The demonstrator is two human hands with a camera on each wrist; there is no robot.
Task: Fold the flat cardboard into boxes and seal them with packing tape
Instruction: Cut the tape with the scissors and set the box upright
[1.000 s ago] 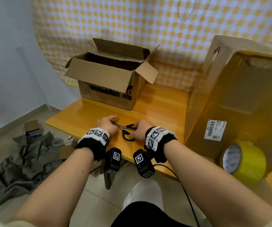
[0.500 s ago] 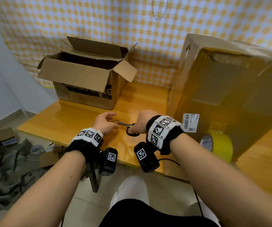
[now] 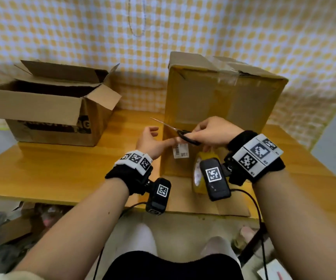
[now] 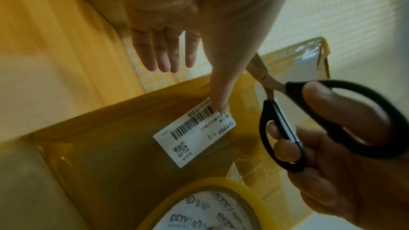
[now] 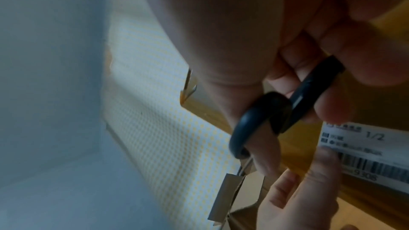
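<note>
My right hand [image 3: 209,134] grips the black handles of a pair of scissors [image 3: 180,132] [image 4: 309,125], blades pointing up and left, held in the air before a tall taped cardboard box [image 3: 223,110]. My left hand [image 3: 153,141] is open beside the box's left edge, fingers straight, its thumb touching the white barcode label [image 4: 194,134] [image 3: 181,150]. A roll of yellow packing tape [image 3: 198,178] [image 4: 212,205] stands on edge at the foot of the box, partly hidden by my right wrist camera.
An open cardboard box [image 3: 48,106] with raised flaps stands at the back left of the wooden table [image 3: 52,174]. A flat sheet of cardboard [image 3: 229,205] lies under the tall box. A checked cloth [image 3: 183,33] hangs behind. Clutter lies on the floor at the left.
My right hand has lifted the scissors off the table and carried them right, in front of the tall box. My left hand followed and opened by the label. The head view swung right.
</note>
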